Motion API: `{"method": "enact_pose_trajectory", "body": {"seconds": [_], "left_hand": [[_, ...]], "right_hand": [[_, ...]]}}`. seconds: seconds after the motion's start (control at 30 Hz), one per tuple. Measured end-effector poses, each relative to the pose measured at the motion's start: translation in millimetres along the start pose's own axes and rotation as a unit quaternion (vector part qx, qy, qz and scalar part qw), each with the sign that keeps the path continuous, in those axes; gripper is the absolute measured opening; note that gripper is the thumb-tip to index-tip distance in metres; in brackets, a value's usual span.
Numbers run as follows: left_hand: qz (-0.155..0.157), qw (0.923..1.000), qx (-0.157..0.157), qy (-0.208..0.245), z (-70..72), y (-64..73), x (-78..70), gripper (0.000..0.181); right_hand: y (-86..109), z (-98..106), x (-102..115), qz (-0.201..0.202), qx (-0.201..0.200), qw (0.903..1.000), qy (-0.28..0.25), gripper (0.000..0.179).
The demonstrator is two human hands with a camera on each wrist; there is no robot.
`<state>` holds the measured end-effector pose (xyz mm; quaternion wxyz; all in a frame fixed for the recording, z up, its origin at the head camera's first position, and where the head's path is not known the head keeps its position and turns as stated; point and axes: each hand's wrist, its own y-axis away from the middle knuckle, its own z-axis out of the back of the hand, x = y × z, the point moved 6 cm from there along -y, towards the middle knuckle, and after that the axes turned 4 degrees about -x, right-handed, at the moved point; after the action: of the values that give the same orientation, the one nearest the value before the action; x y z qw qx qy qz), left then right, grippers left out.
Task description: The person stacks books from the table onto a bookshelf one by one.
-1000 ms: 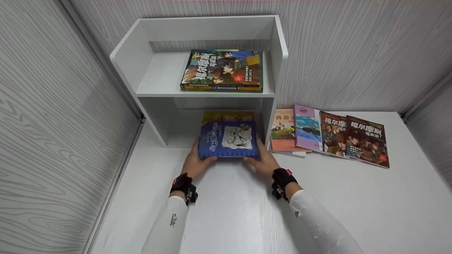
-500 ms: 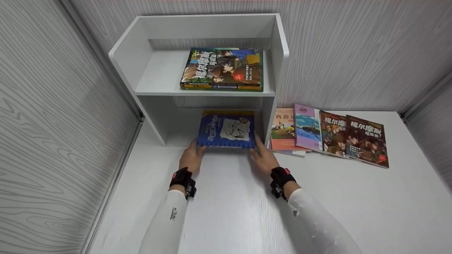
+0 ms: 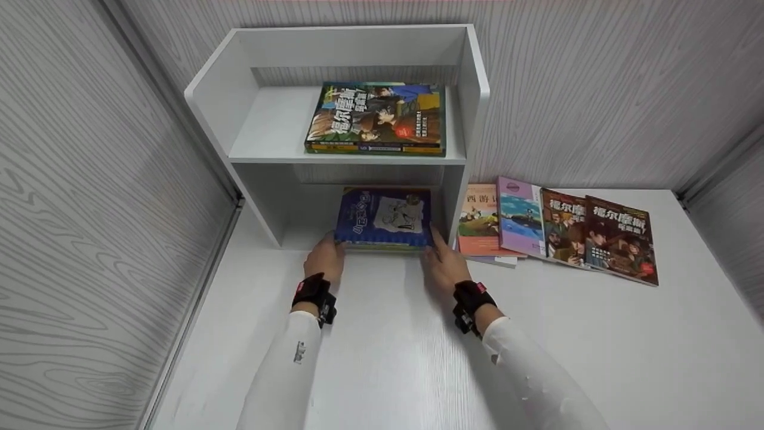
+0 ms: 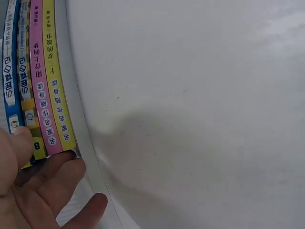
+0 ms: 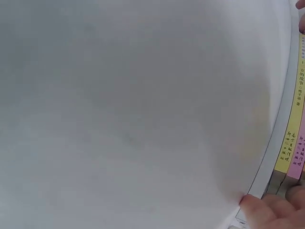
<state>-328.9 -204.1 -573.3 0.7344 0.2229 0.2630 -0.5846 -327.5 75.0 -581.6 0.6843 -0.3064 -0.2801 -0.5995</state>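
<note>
A blue comic book (image 3: pixel 382 218) tops a book stack lying flat in the lower compartment of the white shelf (image 3: pixel 346 160). Below it, the left wrist view shows a yellow-and-blue book (image 4: pixel 29 107), a pink book (image 4: pixel 43 86) and a yellow book (image 4: pixel 59 95), spines roughly even near the shelf's front edge. My left hand (image 3: pixel 324 260) is at the stack's front left corner, thumb on the upper spines and fingers against the end. At the front right corner my right hand (image 3: pixel 446 267) has fingers along the side; its fingertips (image 5: pixel 247 200) touch the shelf edge.
Another pile of books (image 3: pixel 376 119) lies on the upper shelf. To the right of the unit, several books fan out on the table, among them a purple-edged book (image 3: pixel 519 215) and a brown-covered book (image 3: pixel 621 239). Wood-grain panels (image 3: pixel 597 89) enclose the table.
The blue book and my hands have moved back into the lower compartment. The blue book now covers most of the yellow cover seen behind it. My thumbs no longer lie over its front edge.
</note>
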Motion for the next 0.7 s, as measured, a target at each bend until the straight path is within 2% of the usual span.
{"method": "enact_pose_trajectory", "body": {"seconds": [0.17,0.4,0.7], "left_hand": [[0.002,0.9995,-0.02,-0.025,1.4,-4.0,-2.5,0.042],[0.004,0.9989,-0.032,-0.034,3.4,-5.5,-8.1,0.04],[-0.023,0.9964,-0.047,-0.068,0.1,-7.1,-12.4,0.043]], "right_hand": [[-2.1,0.4,1.6,-0.016,-0.005,0.9999,-0.002,0.055],[-4.6,3.3,5.6,-0.006,-0.041,0.999,0.019,0.049],[-6.4,0.5,4.3,0.004,-0.094,0.9938,0.059,0.036]]}}
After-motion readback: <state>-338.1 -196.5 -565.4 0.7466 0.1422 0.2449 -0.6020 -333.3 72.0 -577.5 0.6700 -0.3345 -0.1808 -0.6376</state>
